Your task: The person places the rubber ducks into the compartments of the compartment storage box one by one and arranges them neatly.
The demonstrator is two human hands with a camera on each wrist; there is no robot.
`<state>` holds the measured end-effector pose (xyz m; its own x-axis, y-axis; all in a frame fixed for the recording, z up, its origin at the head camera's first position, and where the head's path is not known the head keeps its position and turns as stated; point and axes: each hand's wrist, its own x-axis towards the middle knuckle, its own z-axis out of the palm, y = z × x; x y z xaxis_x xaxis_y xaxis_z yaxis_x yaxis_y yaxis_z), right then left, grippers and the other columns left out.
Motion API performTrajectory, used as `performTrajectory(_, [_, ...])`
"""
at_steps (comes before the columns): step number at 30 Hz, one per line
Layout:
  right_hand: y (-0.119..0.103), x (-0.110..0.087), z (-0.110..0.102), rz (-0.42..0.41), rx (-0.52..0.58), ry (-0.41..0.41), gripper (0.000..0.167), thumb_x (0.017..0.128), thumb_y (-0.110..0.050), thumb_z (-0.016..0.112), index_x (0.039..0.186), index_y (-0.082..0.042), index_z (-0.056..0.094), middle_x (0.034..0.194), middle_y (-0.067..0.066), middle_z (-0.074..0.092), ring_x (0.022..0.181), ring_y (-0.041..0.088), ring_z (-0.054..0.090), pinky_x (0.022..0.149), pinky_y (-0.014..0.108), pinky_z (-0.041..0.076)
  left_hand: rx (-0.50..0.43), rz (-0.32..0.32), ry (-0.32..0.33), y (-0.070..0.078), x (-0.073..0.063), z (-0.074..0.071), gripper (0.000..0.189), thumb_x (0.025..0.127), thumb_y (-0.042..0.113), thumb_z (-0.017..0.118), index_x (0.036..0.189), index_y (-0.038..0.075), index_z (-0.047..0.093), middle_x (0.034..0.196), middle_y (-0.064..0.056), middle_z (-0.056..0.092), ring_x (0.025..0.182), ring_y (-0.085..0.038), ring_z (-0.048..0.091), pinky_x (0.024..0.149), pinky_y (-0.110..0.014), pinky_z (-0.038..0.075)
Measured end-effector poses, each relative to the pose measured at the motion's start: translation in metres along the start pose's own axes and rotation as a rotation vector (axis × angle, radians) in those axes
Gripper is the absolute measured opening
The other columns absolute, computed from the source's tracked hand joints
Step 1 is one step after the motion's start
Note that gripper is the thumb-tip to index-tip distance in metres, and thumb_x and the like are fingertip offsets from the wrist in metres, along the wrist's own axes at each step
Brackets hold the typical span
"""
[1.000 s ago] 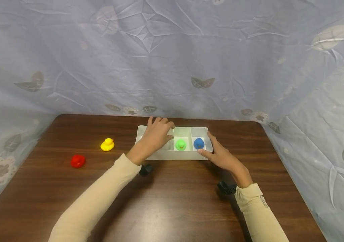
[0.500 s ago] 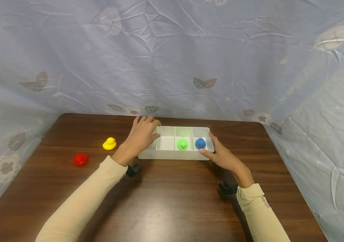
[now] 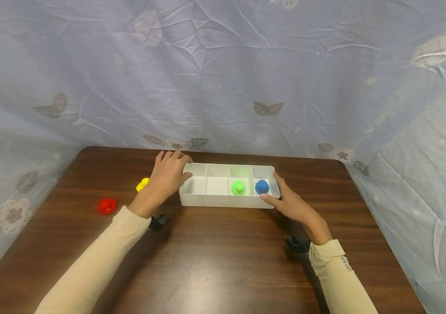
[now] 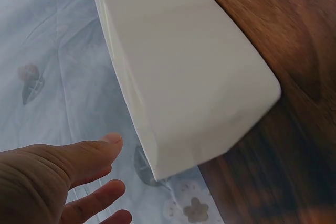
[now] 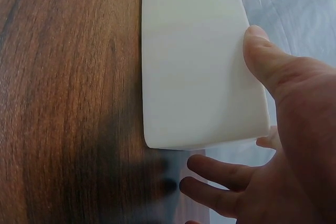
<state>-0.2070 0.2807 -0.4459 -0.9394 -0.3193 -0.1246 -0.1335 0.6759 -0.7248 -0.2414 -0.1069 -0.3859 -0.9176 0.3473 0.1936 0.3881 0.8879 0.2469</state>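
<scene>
A white divided tray [image 3: 227,201] stands on the table with its long side toward me. A green toy duck [image 3: 238,188] sits in one of its compartments, a blue toy duck [image 3: 262,187] in the rightmost; the two at the left hold nothing. My right hand [image 3: 291,203] grips the tray's right end, thumb over the front rim and index finger along the end wall; the other fingers hang loose in the right wrist view. My left hand [image 3: 164,176] is just off the left end, fingers spread; the left wrist view shows a gap between thumb and tray wall [image 4: 194,66].
Left of my left hand lies a yellow toy duck [image 3: 142,185], partly hidden by the wrist. A red toy duck [image 3: 107,206] lies nearer on the brown wooden table [image 3: 215,261]. Patterned cloth [image 3: 223,87] hangs behind the table and at the sides.
My left hand has moved left, from over the tray's left compartments to beyond its left end, baring them and covering part of the yellow duck. The right hand stays at the tray's right end.
</scene>
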Motion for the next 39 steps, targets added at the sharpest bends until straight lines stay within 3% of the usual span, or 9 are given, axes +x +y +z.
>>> performTrajectory(2, [0.0,0.0,0.0,0.003,-0.004,0.0,0.102,0.108,-0.049,0.059,0.171,-0.007,-0.01,0.179,0.026,-0.003,0.165,0.049,0.009,0.131,0.07,0.018,0.003,-0.008,0.005,-0.004,-0.002,0.0,0.044,0.096,0.023,0.081,0.136,0.009,0.069,0.142,-0.017,0.064,0.137,-0.047,0.054,0.128,-0.073,0.025])
performTrajectory(22, [-0.003,-0.001,0.001,0.005,-0.027,0.013,0.102,0.108,-0.049,0.059,0.17,-0.004,-0.008,0.179,0.027,-0.001,0.164,0.052,0.01,0.13,0.071,0.018,0.015,-0.123,0.019,-0.054,-0.028,-0.005,0.043,0.097,0.02,0.08,0.135,0.005,0.067,0.142,-0.025,0.063,0.135,-0.053,0.054,0.125,-0.077,0.024])
performTrajectory(39, [-0.003,-0.002,0.0,-0.061,0.032,0.012,0.1,0.108,-0.037,0.064,0.17,-0.002,-0.006,0.176,0.031,0.01,0.16,0.049,0.024,0.128,0.071,0.023,0.002,-0.215,-0.012,-0.094,-0.057,-0.007,0.041,0.1,0.02,0.075,0.135,0.002,0.066,0.143,-0.031,0.06,0.136,-0.058,0.051,0.121,-0.081,0.025])
